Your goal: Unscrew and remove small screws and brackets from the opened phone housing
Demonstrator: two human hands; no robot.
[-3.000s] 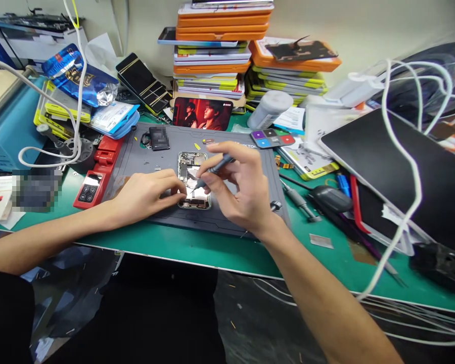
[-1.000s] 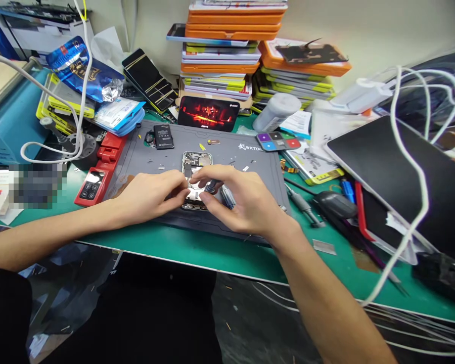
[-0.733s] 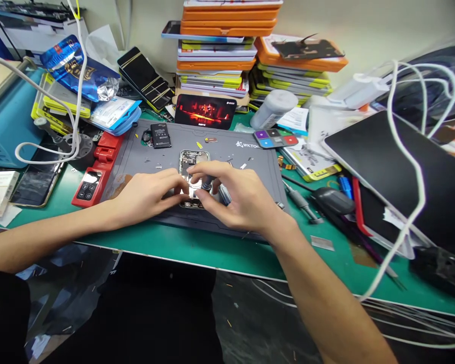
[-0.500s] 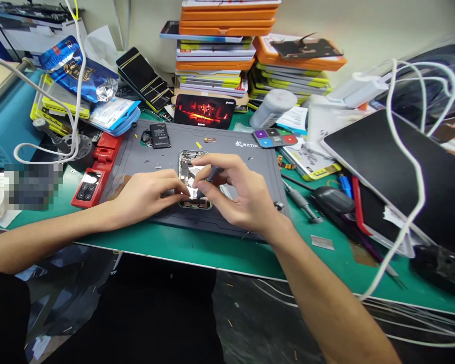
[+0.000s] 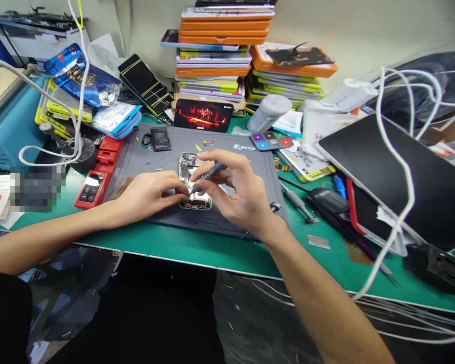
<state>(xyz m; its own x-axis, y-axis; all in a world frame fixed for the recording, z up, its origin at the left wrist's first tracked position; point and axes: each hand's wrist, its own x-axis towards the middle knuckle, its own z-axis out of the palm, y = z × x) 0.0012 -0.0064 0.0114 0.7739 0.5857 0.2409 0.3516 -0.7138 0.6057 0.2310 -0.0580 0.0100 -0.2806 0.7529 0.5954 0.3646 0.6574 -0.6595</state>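
Observation:
An opened phone [image 5: 185, 163] lies on the grey work mat [image 5: 163, 208], its inner parts bare. My right hand [image 5: 242, 194] grips a dark screwdriver [image 5: 213, 171] between thumb and fingers. The tool slants down to the left, its tip low over the inside of the phone. My left hand [image 5: 147, 194] rests at the phone's left side, with thumb and fingertips pinched together over its lower left part. What sits between those fingertips is hidden. A black battery [image 5: 160, 139] lies on the mat behind the phone.
A lit phone screen [image 5: 202, 115] leans at the back before stacked orange and yellow cases [image 5: 214, 71]. A red device [image 5: 93, 184] flanks the mat at left. To the right are a grey bottle [image 5: 268, 112], a black mouse-like object [image 5: 329, 200] and a white cable [image 5: 404, 174].
The screwdriver leans over more, and its tip has shifted slightly left and up inside the phone. My left hand stays in place. The whole view has tilted a little.

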